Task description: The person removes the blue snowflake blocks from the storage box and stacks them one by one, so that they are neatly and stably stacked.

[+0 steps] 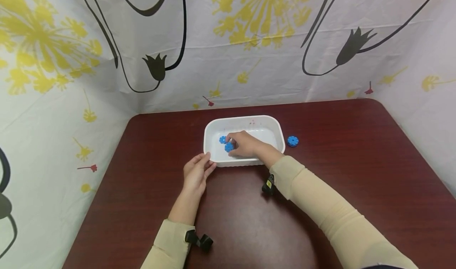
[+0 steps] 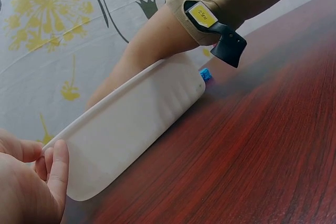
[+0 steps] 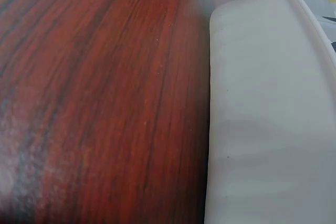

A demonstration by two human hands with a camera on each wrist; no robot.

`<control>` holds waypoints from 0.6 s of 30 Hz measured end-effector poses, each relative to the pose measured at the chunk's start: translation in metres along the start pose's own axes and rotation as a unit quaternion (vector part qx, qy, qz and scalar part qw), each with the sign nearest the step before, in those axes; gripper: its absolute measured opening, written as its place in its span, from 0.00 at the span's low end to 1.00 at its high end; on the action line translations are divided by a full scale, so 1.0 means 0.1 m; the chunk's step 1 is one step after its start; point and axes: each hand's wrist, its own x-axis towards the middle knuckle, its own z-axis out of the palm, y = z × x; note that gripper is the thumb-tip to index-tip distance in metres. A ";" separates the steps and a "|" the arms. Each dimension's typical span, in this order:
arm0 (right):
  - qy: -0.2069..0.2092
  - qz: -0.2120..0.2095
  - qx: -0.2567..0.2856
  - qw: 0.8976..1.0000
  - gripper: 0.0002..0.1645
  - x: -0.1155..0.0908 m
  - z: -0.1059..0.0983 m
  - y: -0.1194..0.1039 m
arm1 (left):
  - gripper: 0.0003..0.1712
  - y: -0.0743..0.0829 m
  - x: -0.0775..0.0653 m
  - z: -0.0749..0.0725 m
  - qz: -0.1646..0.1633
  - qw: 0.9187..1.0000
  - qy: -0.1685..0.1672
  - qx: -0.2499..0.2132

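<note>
A white plastic tray (image 1: 246, 164) rests on the table. My left hand (image 1: 195, 174) pinches its near left corner, thumb on the rim; the left wrist view shows the same grip by the hand (image 2: 31, 182). My right hand (image 1: 246, 144) reaches over the near wall into the tray, with thumb and fingers around a blue notched disc (image 1: 229, 147). Just beyond it lies another blue notched disc (image 1: 222, 140) on the tray floor. Outside the tray, to its right, sits a blue piece of notched discs (image 1: 293, 141). The tray wall hides the right hand's fingers in both wrist views.
The dark red-brown wooden table (image 1: 149, 142) has rounded far corners. Behind and beside it hangs a white sheet (image 1: 199, 67) with yellow and grey flower prints. A black wrist mount (image 1: 268, 185) sticks out under the right sleeve, another (image 1: 198, 240) at the left cuff.
</note>
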 end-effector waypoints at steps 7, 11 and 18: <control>0.002 -0.011 -0.012 1.000 0.22 0.00 0.00 0.01 | 0.08 0.00 0.00 0.00 0.001 1.000 -0.001 -0.001; 0.011 -0.018 -0.014 1.000 0.21 0.00 -0.01 0.01 | 0.07 0.00 0.00 0.01 0.001 1.000 0.000 -0.003; 0.035 -0.013 -0.011 0.999 0.24 0.00 -0.06 0.02 | 0.07 -0.01 0.00 0.00 0.000 1.000 0.003 -0.001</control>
